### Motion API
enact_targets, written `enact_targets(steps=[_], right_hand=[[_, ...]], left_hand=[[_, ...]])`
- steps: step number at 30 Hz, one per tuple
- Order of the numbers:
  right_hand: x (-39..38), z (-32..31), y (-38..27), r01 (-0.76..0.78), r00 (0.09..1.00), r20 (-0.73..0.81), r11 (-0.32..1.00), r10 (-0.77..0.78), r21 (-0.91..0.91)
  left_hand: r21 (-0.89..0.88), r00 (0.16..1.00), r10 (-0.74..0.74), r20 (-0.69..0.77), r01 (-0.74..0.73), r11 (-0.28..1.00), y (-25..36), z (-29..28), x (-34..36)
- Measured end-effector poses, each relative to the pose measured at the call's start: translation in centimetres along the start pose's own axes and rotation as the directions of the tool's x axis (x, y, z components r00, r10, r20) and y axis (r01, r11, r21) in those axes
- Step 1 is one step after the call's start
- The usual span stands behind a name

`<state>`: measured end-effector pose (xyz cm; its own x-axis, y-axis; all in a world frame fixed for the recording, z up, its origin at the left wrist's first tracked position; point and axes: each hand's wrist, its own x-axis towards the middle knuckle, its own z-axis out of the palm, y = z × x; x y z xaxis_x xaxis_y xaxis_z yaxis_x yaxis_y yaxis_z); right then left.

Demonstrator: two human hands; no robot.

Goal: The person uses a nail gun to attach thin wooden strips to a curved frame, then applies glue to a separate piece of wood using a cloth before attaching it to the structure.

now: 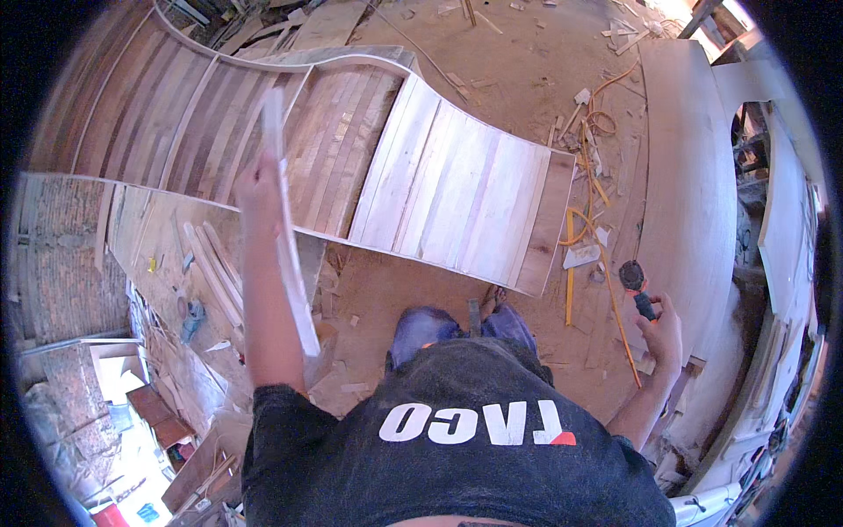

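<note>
My left hand (257, 184) is raised on the left, blurred by motion, with its fingers closed round a long pale wooden strip (297, 272). The strip stands nearly lengthwise along my forearm, its upper end over the long curved slatted wooden panel (342, 149). Out to the right, my right hand (662, 332) grips the dark handle of a short black-and-orange hand tool (636, 285) with a rounded black head. Its exact kind does not show. That tool is held apart from the panel, whose nearest section has whitish boards (457, 184).
Wood scraps and an orange hose (606, 299) lie on the dusty floor right of the panel. Several loose strips (215, 268) rest on a board at left. A large pale curved sheet (689, 176) stands at right. My legs (426, 329) are close to the panel's near edge.
</note>
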<state>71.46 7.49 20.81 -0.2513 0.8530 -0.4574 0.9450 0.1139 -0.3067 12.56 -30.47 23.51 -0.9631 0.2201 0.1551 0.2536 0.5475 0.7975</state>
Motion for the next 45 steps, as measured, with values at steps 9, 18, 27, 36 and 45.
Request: enact_targets(steps=[9,18,27,36,45], right_hand=[[5.7,2.0,-4.2,0.075,0.996,0.029,0.976,-0.083,0.205],[7.5,7.1,-9.8,-0.039,0.995,0.103,0.873,-0.013,0.486],[11.6,8.4,-12.1,-0.085,0.98,0.199,0.921,0.008,0.38],[15.4,7.6,-15.0,-0.024,0.992,0.124,0.97,-0.006,0.241],[19.2,8.5,-15.1,0.052,0.989,0.118,0.963,-0.086,0.265]], left_hand=[[-0.231,0.947,0.288,-0.143,-0.315,0.921,3.6,16.0,11.2],[0.105,0.803,0.585,-0.111,-0.576,0.81,-2.8,22.7,18.0],[-0.142,0.95,0.3,0.087,-0.286,0.948,-4.8,23.0,15.8],[-0.022,0.96,0.271,0.068,-0.27,0.962,-6.5,25.8,15.6],[0.255,0.965,0.178,0.194,-0.225,0.94,-7.7,28.5,14.8]])
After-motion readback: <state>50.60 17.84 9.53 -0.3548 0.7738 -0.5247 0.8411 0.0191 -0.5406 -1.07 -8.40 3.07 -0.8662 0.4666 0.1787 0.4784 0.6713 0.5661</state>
